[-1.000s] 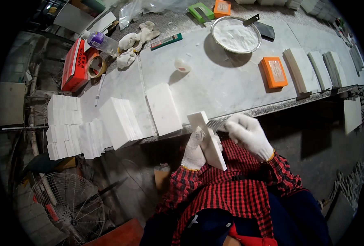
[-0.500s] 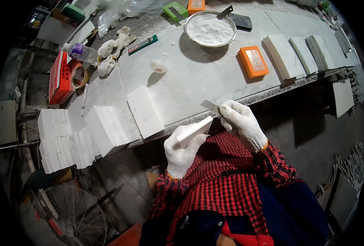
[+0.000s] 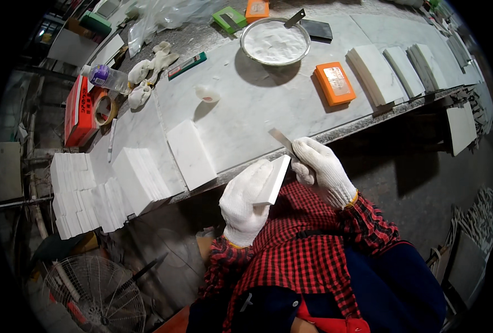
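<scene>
My left hand [image 3: 244, 202], in a white knit glove, grips a white stone tile [image 3: 274, 182] on edge, just off the front edge of the bench. In my gloved right hand [image 3: 321, 171] is a scraper with a thin metal blade [image 3: 280, 139], pinched between thumb and fingers. The blade points up and left, above the tile's upper end and apart from it. Another white tile [image 3: 191, 154] lies flat on the bench, up and left of my left hand. My fingers hide part of the held tile and the scraper's near end.
A metal bowl of white powder [image 3: 275, 42] stands at the back, a putty knife in it. An orange box [image 3: 334, 84] and tile stacks [image 3: 374, 75] lie to the right. More tile stacks [image 3: 141, 180] fill the left, near a tape roll [image 3: 107, 110]. A fan [image 3: 95, 294] stands below.
My left hand has turned the tile more upright, its narrow edge now facing right. The scraper's blade has swung to point further upward. The whole view has shifted slightly.
</scene>
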`<state>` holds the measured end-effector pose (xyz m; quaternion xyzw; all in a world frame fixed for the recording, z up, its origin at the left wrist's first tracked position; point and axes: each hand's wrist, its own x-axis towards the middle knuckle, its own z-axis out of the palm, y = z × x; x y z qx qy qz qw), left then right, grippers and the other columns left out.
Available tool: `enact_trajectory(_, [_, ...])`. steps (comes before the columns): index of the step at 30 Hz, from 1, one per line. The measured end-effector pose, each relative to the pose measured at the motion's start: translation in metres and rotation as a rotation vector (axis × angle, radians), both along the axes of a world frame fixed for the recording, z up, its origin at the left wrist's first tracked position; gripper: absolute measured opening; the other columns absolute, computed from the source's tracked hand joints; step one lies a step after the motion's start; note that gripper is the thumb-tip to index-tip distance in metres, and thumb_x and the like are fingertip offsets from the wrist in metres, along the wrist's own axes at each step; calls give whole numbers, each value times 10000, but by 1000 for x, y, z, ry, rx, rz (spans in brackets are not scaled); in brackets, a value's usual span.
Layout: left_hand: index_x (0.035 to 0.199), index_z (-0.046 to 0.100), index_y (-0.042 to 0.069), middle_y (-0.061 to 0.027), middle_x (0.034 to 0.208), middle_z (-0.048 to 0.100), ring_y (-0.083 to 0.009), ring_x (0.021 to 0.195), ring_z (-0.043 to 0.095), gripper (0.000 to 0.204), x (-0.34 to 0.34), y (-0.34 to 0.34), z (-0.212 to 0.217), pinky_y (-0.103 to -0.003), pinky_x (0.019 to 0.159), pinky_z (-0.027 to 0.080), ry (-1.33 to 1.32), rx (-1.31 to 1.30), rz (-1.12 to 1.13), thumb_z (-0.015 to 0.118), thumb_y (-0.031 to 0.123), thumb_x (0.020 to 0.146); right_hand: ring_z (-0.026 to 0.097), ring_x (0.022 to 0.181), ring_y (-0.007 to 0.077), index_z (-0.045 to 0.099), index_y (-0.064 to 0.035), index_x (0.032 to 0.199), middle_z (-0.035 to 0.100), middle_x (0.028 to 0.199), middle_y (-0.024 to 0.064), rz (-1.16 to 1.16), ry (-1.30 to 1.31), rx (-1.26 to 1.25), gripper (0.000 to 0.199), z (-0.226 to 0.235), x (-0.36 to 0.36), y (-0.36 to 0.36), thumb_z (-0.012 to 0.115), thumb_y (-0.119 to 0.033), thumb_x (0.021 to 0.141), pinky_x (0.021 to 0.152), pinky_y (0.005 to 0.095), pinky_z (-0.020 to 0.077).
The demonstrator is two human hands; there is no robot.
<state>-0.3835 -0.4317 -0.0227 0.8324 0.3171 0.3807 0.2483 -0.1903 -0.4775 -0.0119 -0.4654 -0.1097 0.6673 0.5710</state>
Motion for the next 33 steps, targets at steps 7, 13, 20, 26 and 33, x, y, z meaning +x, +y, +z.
enact_trajectory(7, [1310, 630, 14, -225, 1246, 671, -404, 1116, 675, 451, 13, -12, -17, -438, 977, 541, -56, 105, 19, 678, 36, 863, 376, 492, 35, 601, -63, 1004, 447, 611, -74, -128, 493, 23, 235, 1, -25, 12, 530, -276, 1070, 448, 204, 304])
enact_trajectory(13, [1396, 547, -32, -263, 1299, 632, -372, 1136, 673, 497, 11, -22, -20, -415, 977, 538, -199, -220, -54, 637, -22, 908, 368, 524, 33, 615, -54, 997, 405, 610, -86, 3, 492, 179, 273, -6, -23, 10, 499, -288, 1077, 473, 204, 299])
enact_trajectory(20, [1511, 359, -25, -207, 1308, 569, -297, 1011, 670, 675, 10, -21, -31, -349, 854, 568, -70, -129, -212, 663, 124, 926, 461, 557, 35, 617, -52, 1064, 527, 721, -54, -41, 631, 61, 259, -1, -22, 6, 531, -296, 1069, 484, 195, 387])
enact_trajectory(26, [1345, 506, 25, -94, 1162, 574, -244, 998, 615, 755, 18, -20, -42, -361, 849, 525, 19, 7, -188, 819, 410, 776, 530, 603, 52, 597, -87, 1153, 583, 800, -19, 43, 926, 111, 272, -29, -16, -6, 549, -341, 1065, 512, 203, 466])
enact_trajectory(33, [1352, 586, 159, -54, 1279, 524, -251, 1150, 590, 736, 19, -39, -58, -340, 943, 507, 241, -18, 136, 775, 601, 794, 606, 758, 89, 587, -77, 1177, 619, 846, -12, -4, 827, 142, 320, -45, -15, -6, 551, -372, 1059, 683, 245, 526])
